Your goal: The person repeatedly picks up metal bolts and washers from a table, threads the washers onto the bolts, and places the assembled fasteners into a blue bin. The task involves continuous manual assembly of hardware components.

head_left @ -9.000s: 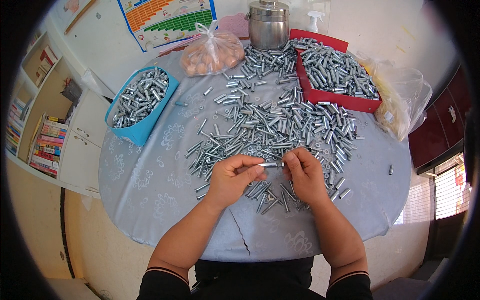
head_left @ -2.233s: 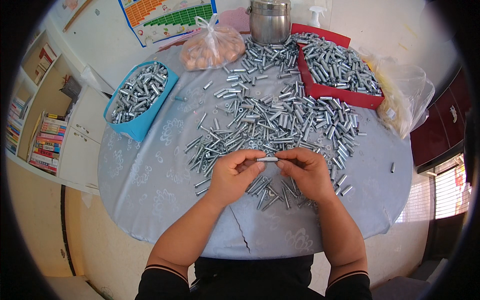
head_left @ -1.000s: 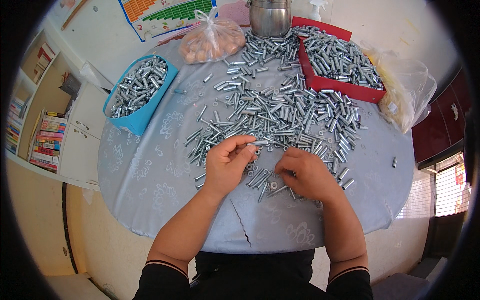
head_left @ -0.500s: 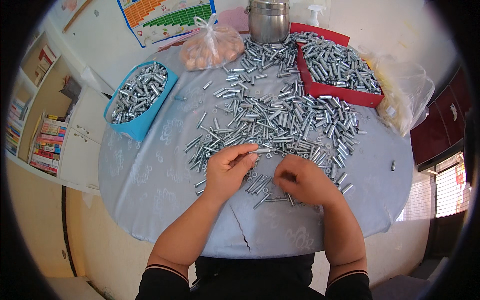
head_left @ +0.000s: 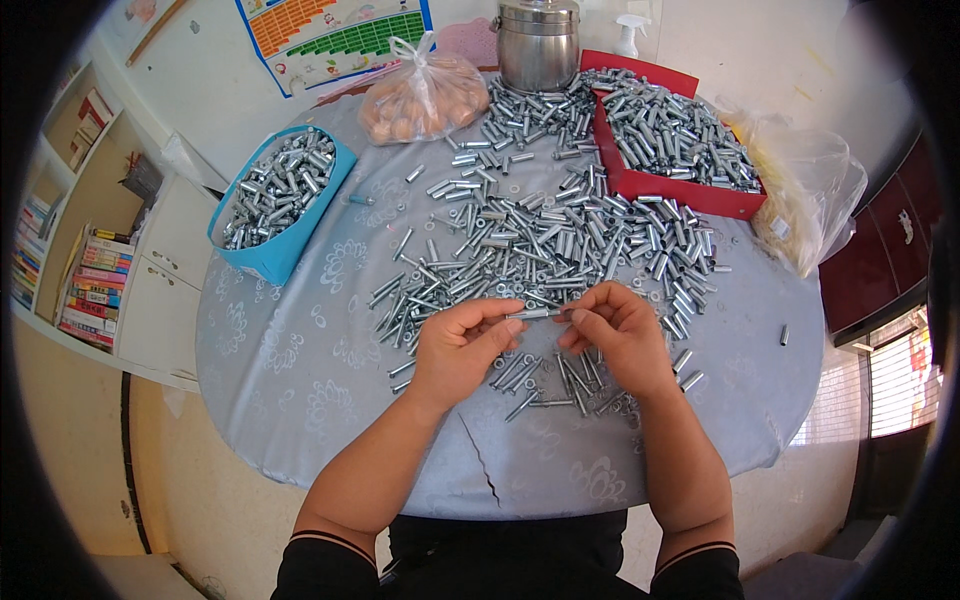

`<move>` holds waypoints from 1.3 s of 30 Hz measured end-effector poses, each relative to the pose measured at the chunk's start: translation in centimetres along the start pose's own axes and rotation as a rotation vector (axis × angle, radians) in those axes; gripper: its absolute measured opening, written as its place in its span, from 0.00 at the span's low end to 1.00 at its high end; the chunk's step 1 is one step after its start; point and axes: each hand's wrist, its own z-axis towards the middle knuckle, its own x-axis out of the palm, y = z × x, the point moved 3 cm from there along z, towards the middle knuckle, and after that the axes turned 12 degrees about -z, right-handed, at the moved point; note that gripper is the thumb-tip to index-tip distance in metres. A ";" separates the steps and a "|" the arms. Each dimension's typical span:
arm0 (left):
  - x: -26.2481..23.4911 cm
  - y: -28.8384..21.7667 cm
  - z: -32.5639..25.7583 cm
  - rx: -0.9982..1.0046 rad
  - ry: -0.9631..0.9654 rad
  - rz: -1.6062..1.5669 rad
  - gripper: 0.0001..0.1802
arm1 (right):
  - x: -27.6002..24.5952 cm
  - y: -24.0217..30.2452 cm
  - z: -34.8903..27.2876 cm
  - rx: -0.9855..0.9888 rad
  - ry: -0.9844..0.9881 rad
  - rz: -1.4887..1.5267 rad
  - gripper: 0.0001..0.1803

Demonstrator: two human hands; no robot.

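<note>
A short silver bolt (head_left: 533,313) is held level between the two hands, just above the loose heap of bolts (head_left: 560,240) spread over the middle of the table (head_left: 300,380); half a second ago the hands were apart, the right one lowered onto the parts near the table edge, and now they are brought together again on a single piece. The left hand (head_left: 462,345) is pinched on the left end of the bolt with thumb and forefinger, and the right hand (head_left: 618,335) is closed on the right end with its fingertips, so both grips are tight on the same part. From this it is judged that a fresh piece has been picked out of the heap and that another round of fitting or twisting is being started on it; whether a nut or sleeve is on the bolt cannot be told at this size. A few more bolts (head_left: 560,385) are left lying under and between the wrists. Further out, a blue tub (head_left: 275,255) filled with metal parts is set at the left, a red tray (head_left: 665,190) heaped with similar parts at the far right, and a tied bag (head_left: 425,95) and a steel pot (head_left: 538,45) at the far edge
</note>
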 end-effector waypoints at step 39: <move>-0.4 -0.1 0.5 -0.004 -0.034 -0.129 0.12 | 0.6 0.8 -0.8 -0.541 0.136 -0.895 0.06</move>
